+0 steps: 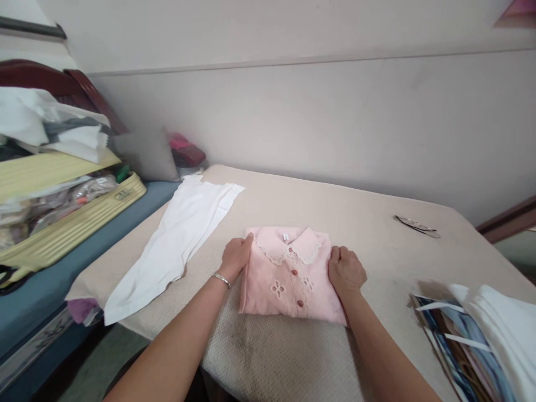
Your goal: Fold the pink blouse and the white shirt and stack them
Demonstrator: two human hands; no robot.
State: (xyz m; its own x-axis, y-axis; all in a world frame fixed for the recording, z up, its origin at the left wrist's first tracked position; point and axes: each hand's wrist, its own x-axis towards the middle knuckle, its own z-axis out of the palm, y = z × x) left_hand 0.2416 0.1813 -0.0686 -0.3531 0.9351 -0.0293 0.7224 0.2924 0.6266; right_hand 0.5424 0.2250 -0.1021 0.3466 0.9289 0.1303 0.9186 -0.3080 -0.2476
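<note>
A pink blouse (272, 273) lies folded into a neat rectangle on the beige-covered surface (318, 195). Its lace-edged collar faces away from me, and brown buttons run down the front beside cut-out flower embroidery. At its left edge, my left hand (237, 255) is closed on the fabric, thumb on top; a silver bracelet circles that wrist. My right hand (347, 269) grips the opposite edge with curled fingers. Both hands rest at about collar height. To the left, white trousers (176, 234) are laid out lengthwise, reaching the near edge.
Eyeglasses (416, 226) lie at the back right. A patterned packet (456, 329) and a white cloth (508, 318) sit at the near right. On the left, an open yellow suitcase (84, 223) full of items stands on a blue surface (161, 192), near a grey cushion (146, 153). A wall closes off the back.
</note>
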